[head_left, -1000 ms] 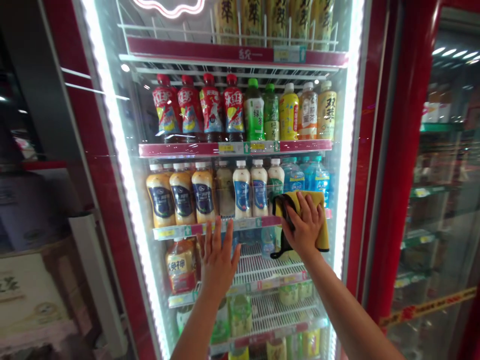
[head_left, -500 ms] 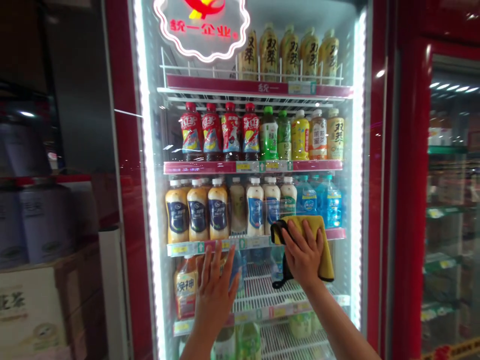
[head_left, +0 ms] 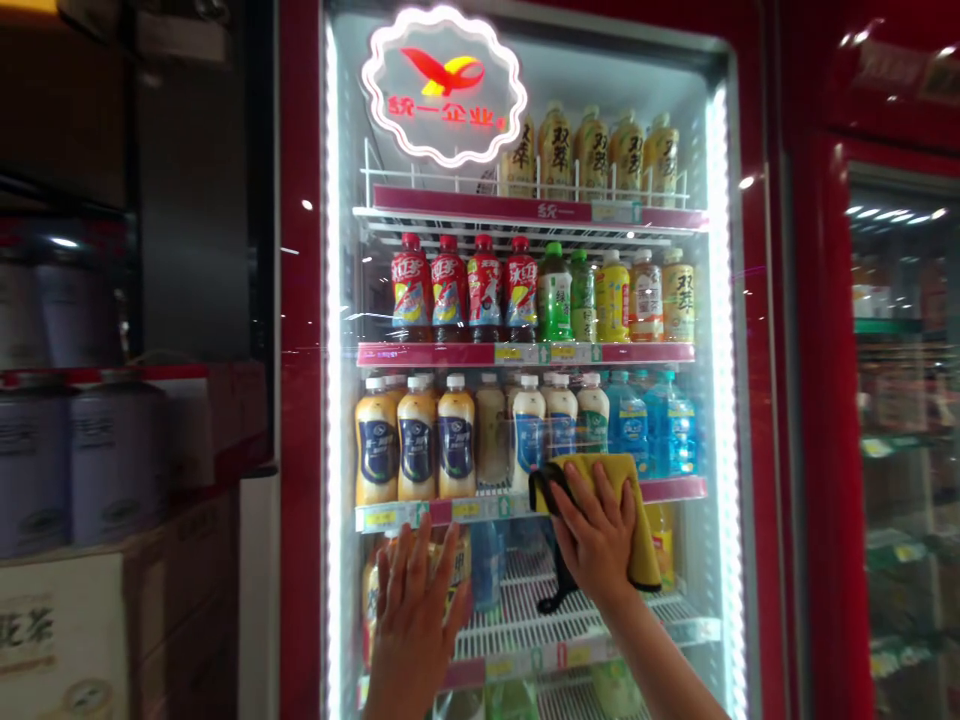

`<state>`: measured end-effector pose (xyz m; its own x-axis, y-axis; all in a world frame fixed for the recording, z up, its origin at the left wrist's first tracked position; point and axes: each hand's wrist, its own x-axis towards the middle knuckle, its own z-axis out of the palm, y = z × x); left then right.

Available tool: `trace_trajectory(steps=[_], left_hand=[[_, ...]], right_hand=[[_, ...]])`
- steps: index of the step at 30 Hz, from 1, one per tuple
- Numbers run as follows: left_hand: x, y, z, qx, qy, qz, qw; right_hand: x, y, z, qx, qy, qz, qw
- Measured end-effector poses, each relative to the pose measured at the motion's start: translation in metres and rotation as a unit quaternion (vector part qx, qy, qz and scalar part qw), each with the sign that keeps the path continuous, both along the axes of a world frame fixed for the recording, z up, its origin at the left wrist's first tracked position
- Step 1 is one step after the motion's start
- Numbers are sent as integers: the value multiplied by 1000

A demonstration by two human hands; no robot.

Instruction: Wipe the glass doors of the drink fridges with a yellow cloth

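Observation:
My right hand presses a yellow cloth with black edging flat against the glass door of a lit drinks fridge. Its fingers lie spread over the cloth, and a dark flap with a black loop hangs below on the left. My left hand is raised at the glass on the left, fingers apart, holding nothing; whether its palm touches the glass I cannot tell. Behind the glass, bottled drinks stand on the shelf just above both hands.
A glowing round sign sits high on the door. Red bottles and green bottles line an upper shelf. Cartons and purple containers are stacked at the left. Another red-framed fridge stands at the right.
The view has shifted, so the fridge appears further right and lower. Against the shelves, my right hand with the cloth has slid a little left, and my left hand sits slightly further left too.

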<state>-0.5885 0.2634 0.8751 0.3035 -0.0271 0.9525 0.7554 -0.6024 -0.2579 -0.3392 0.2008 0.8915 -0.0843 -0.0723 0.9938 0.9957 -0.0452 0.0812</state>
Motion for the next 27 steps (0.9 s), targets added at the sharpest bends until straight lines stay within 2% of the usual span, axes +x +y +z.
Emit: trace_trajectory(steps=[3, 5, 8, 10, 12, 15, 18, 20, 23, 25, 27], left_hand=[[-2, -1, 1, -1, 2, 5, 1000], [-3, -2, 2, 2, 11, 9, 1000], [-9, -1, 1, 7, 17, 10, 1000], [-15, 2, -2, -2, 13, 2, 1000], [-22, 5, -5, -12, 4, -4, 1000], [-27, 8, -9, -16, -1, 2, 1000], [-27, 8, -10, -23, -1, 14, 1000], [-27, 8, -10, -24, 3, 24, 999], [-31, 9, -12, -20, 14, 32, 999], [-37, 10, -14, -18, 20, 35, 999], [-44, 10, -18, -24, 18, 44, 999]], right_hand=[[-32, 17, 23, 29, 72, -32, 996], [-53, 23, 24, 10, 56, -25, 998], [-61, 19, 3, -45, -43, 17, 998], [-49, 11, -14, -65, -94, 37, 993], [-35, 5, -21, -57, -87, 40, 994], [-30, 8, -3, -14, 8, 6, 1000], [-54, 22, 27, 16, 66, -34, 997], [-74, 29, 35, 8, 47, -32, 998], [-84, 28, 20, -41, -44, 3, 998], [-76, 20, 1, -73, -109, 28, 991], [-64, 13, -11, -87, -133, 44, 986]])
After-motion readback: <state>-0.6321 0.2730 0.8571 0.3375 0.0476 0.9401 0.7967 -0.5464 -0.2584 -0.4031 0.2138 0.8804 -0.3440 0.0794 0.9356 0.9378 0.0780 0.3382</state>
